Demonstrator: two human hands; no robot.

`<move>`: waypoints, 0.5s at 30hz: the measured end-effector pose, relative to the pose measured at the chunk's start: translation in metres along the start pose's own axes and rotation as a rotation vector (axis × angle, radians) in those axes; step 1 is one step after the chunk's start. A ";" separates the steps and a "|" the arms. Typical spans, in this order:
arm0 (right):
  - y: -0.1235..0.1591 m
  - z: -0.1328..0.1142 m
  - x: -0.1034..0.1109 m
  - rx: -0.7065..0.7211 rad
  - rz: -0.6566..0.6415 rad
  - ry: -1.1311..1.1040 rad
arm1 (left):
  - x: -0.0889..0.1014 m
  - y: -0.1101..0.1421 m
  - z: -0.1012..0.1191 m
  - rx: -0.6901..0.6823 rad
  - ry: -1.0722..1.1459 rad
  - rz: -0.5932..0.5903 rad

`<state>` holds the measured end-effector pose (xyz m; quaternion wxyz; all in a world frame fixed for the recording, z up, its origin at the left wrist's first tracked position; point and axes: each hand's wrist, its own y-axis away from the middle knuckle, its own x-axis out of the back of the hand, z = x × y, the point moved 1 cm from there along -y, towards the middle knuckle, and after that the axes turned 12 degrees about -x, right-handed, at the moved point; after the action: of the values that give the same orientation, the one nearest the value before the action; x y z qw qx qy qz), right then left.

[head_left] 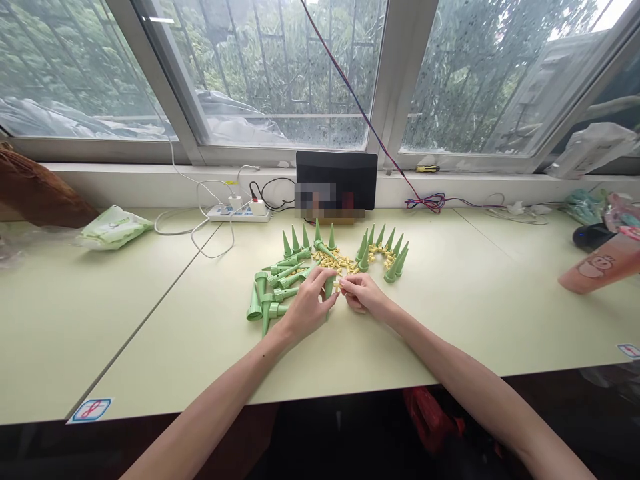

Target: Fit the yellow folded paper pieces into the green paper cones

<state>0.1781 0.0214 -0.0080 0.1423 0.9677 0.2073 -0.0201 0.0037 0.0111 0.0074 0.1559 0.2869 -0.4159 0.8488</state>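
Observation:
My left hand [311, 300] is closed around a green plastic plant-watering spike [329, 288], held above the table. Close beside it, my right hand [364, 293] pinches a small yellow plastic piece [337, 285] against or near the spike's side; whether the two touch is hard to tell. Just beyond my hands lies a heap of small yellow pieces [345, 265]. Several green spikes [285, 279] lie loose to the left of my left hand. More green spikes stand point-up behind the heap [332, 237] and in a curved row at the right [393, 267].
A dark-screened tablet [340, 179] stands at the back below the window. A white power strip [239, 213] with looping cables sits to its left. A green packet [115, 228] lies at left, a pink cup [603, 261] tilts at right. A seam [145, 323] crosses the table [200, 360].

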 end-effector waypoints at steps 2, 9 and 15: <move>0.001 -0.001 0.000 -0.015 -0.011 -0.020 | 0.000 0.000 0.000 -0.014 -0.010 -0.007; 0.004 -0.004 0.000 -0.068 -0.046 -0.090 | 0.000 0.001 0.000 -0.053 -0.034 -0.013; 0.005 -0.007 0.000 -0.118 -0.069 -0.155 | 0.000 0.002 0.000 -0.089 -0.048 -0.014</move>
<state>0.1799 0.0188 -0.0003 0.2140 0.9454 0.2298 -0.0877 0.0031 0.0105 0.0059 0.1645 0.3030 -0.4547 0.8212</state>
